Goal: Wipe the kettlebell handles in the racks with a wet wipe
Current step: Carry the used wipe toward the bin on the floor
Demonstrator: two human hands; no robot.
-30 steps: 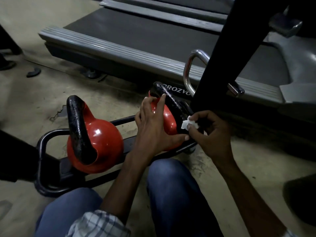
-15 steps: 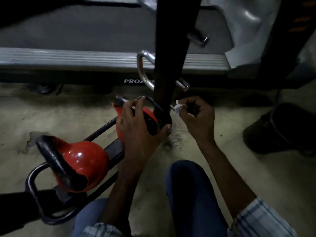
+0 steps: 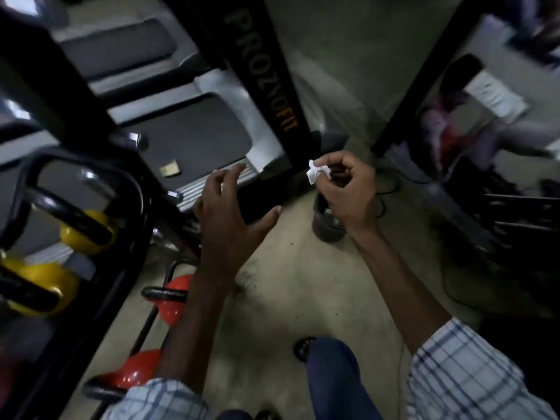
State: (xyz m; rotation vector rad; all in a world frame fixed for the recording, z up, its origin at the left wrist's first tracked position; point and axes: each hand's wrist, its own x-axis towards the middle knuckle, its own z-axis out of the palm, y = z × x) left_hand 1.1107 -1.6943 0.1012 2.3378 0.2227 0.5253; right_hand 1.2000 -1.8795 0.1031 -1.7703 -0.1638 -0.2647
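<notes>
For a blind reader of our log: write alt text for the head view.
The right hand pinches a crumpled white wet wipe in the air, while the empty left hand, fingers spread, hovers beside it above a concrete floor. Lower left, two red kettlebells sit in a low black rack; yellow kettlebells blur at far left.

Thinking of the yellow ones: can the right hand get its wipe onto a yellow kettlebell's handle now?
Probably not directly: the right hand, pinching the wipe, is far right of the yellow kettlebell, with the open left hand and black rack bar between.
</notes>
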